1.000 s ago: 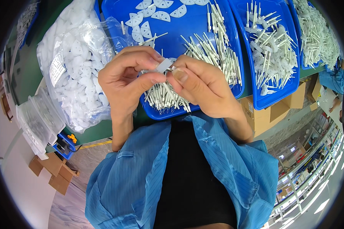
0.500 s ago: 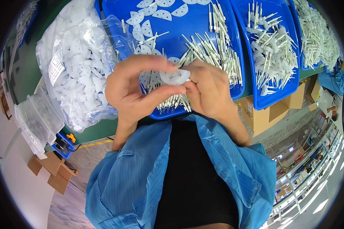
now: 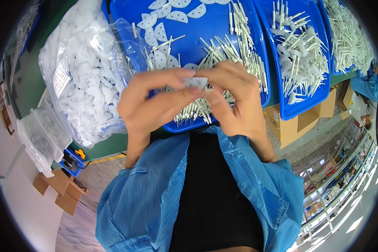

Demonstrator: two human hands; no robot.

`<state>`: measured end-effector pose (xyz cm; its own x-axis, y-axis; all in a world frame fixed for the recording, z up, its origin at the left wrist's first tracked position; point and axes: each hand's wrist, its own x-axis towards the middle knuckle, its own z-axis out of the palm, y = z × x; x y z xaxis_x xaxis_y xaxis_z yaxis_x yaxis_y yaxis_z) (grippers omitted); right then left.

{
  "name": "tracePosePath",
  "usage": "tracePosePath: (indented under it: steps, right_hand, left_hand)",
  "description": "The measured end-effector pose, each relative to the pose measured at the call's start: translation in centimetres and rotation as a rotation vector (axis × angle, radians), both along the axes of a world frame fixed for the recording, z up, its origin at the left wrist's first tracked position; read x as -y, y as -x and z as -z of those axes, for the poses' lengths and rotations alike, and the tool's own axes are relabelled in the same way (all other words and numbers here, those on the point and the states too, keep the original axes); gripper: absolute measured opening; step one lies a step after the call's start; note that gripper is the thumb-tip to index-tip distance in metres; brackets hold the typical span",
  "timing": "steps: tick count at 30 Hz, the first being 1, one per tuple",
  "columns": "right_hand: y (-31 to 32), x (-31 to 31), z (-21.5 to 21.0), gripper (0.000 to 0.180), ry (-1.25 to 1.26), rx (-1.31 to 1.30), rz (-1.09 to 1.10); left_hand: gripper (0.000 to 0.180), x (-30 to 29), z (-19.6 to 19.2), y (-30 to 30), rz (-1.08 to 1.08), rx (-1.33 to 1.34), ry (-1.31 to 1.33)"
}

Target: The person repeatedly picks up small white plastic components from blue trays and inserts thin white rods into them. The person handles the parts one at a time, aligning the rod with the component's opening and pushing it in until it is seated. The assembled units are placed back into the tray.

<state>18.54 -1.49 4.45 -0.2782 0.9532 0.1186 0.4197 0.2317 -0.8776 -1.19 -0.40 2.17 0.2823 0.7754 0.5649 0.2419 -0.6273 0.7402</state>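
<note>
left hand (image 3: 142, 103): pinching piece (image 3: 196, 81) | right hand (image 3: 246, 95): grip unclear | risk: fingertip-only hold could drop piece into tray (image 3: 197, 31)

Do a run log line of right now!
left hand: pinching white piece | right hand: at piece's right edge | below: blue tray, white rods

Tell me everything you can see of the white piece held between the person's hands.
The white piece is small and looks like slightly translucent plastic, with a fairly straight upper edge and a pale face bearing small dark spots, perhaps holes. It is held up over the blue tray. The left hand pinches it from the left; the fingertips of the right hand are close around its right side, though their exact contact is unclear. Fingers hide part of its outline.
</note>
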Motion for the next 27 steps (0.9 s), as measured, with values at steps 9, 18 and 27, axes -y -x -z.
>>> tracePosePath:
  steps: [9, 18, 27]
  right_hand:
    - [-0.3, 0.5, -1.6, 0.023, -0.031, -0.279, 0.174]
    - [-18.2, -1.8, -2.1, 0.042, -0.385, 1.005, 0.784]
    - [-7.5, -8.1, 1.6, 0.033, -0.630, 0.676, -0.048]
  left_hand:
    - [0.043, -1.4, 0.3, -2.6, -0.111, 0.261, -0.373]
    - [0.031, -2.1, -1.1, -2.2, -0.338, -0.024, 0.299]
    - [0.038, -7.6, 1.5, -5.9, -0.446, -0.612, 0.076]
